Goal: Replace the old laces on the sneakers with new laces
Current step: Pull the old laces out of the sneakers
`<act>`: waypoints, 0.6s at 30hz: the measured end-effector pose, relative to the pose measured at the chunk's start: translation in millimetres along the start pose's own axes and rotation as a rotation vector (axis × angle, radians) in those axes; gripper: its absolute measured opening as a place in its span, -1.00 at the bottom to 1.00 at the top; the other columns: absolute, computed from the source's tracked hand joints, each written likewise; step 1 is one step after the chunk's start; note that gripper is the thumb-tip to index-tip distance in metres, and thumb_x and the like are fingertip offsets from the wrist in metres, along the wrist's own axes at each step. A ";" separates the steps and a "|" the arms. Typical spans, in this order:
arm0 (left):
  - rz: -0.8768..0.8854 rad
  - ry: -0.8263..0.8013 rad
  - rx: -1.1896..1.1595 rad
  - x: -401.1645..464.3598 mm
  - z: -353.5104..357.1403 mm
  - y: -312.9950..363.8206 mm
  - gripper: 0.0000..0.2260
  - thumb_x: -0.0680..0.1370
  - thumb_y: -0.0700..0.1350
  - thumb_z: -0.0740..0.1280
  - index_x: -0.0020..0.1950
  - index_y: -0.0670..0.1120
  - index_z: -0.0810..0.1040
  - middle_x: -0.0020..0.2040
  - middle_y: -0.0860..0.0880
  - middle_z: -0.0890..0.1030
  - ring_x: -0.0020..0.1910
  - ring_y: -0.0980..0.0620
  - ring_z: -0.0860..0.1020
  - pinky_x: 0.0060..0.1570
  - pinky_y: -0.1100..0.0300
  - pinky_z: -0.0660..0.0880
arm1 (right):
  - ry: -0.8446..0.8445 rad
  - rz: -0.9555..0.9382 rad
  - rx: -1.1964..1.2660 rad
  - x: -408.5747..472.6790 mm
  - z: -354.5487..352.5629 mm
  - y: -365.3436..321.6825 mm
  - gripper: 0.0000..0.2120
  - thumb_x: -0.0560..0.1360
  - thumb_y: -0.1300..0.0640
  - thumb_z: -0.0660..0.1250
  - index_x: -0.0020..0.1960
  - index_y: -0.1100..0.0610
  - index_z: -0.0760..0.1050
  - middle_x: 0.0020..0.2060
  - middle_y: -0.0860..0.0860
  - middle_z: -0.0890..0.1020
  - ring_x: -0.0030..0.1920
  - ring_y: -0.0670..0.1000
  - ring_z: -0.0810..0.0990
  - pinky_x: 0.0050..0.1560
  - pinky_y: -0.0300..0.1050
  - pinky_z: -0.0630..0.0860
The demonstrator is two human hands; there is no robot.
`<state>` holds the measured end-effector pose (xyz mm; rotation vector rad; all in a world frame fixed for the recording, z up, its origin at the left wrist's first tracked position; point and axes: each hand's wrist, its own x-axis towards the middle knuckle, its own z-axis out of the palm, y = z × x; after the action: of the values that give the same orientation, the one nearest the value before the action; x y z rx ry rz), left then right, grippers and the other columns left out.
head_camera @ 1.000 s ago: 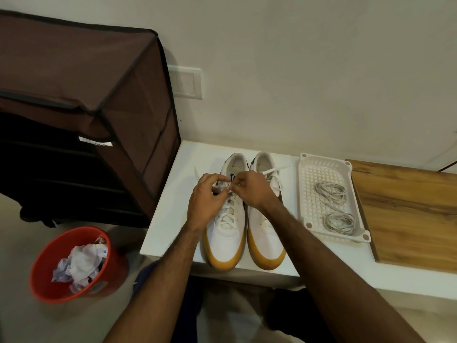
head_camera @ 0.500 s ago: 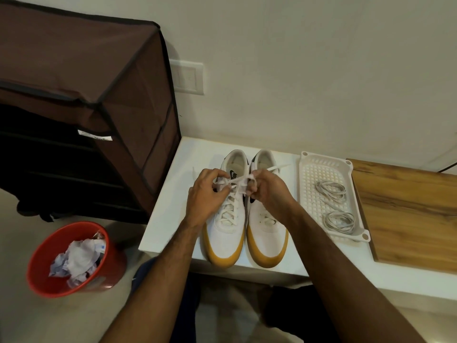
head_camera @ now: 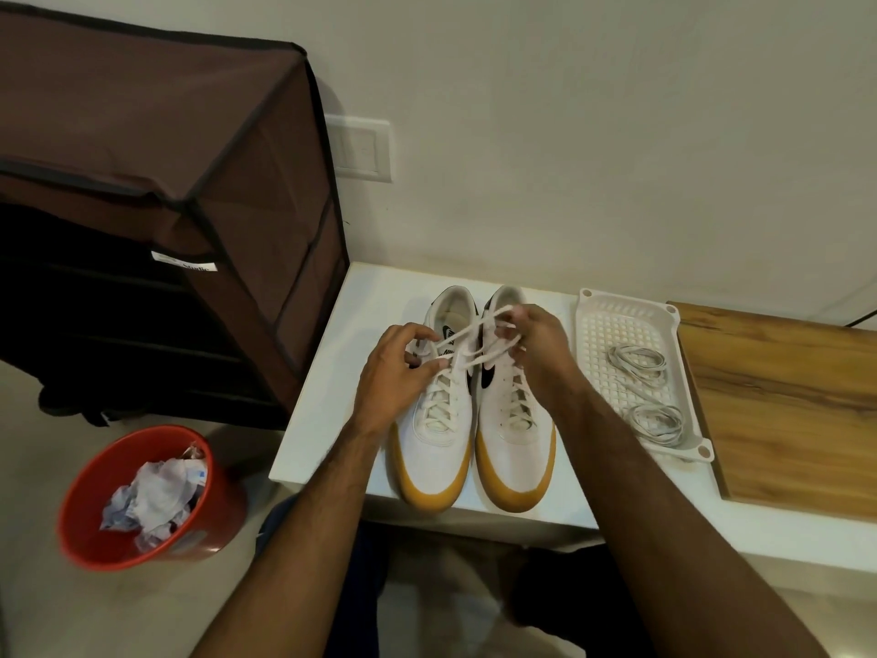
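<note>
sneakers sit side by side on a white table, toes pointing at the person. the left sneaker and the right sneaker are white with yellow-brown toe ends and a black mark on the side. they touch each other along the middle.

both hands are over the top of the left sneaker. the left hand has its fingers curled and pinches the old lace near the top holes. the right hand has its fingers curled too and holds the other part of the same lace, up over the right sneaker's opening. the white lace runs between the 2 hands in 2 loose lines that cross. lower down, the lace is in the holes of the left sneaker. the right sneaker has its lace in too.

just right of the sneakers is a white tray with small holes. 2 bundles of new laces lie in it, 1 near the back and 1 near the front; they look pale grey, but it is hard to be sure.

a wooden board lies right of the tray. a brown cloth shelf stands to the left. a red bin with crumpled paper sits on the floor.
</note>
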<state>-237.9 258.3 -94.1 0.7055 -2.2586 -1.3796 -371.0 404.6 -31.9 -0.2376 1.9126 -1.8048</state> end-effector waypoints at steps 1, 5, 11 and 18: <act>0.000 0.001 0.004 0.0 -0.1 -0.1 -0.72 0.44 0.03 0.56 0.06 0.22 0.55 0.11 0.22 0.52 -0.07 0.20 0.62 -0.08 0.17 0.58 | -0.021 0.075 0.263 -3.5 -3.7 -0.8 -0.75 0.68 0.23 0.12 -0.06 0.17 0.55 -0.17 0.03 0.67 -0.19 -0.06 0.63 -0.24 -0.26 0.50; -0.008 0.000 -0.007 -0.2 0.9 0.8 -0.71 0.44 0.00 0.57 0.10 0.19 0.58 0.13 0.18 0.53 -0.03 0.15 0.62 -0.10 0.27 0.55 | -0.150 0.251 0.232 -6.3 -1.7 6.2 -0.87 0.62 0.17 0.14 -0.05 0.18 0.41 -0.34 0.06 0.50 -0.43 -0.03 0.40 -0.37 -0.19 0.34; -0.038 0.002 -0.037 -0.6 2.9 1.2 -0.68 0.44 0.00 0.57 0.13 0.15 0.58 0.15 0.15 0.53 -0.01 0.12 0.62 -0.08 0.30 0.53 | -0.278 -0.265 -0.825 6.4 23.9 8.4 -0.77 0.59 0.04 0.35 0.19 0.08 0.64 0.15 -0.06 0.67 0.12 -0.04 0.62 0.13 -0.08 0.54; -0.068 -0.014 -0.059 0.5 0.3 4.1 -0.70 0.45 -0.04 0.57 0.11 0.10 0.56 0.15 0.11 0.58 -0.06 0.18 0.60 -0.14 0.38 0.49 | -0.231 -0.307 -1.071 16.5 42.1 7.7 -0.88 0.51 0.05 0.39 -0.03 0.00 0.70 -0.05 -0.02 0.73 -0.16 0.01 0.67 -0.12 -0.02 0.65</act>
<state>-239.3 259.7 -90.6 0.7619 -2.2136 -1.4810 -364.1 360.7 -43.1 -1.0765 2.5558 -0.6582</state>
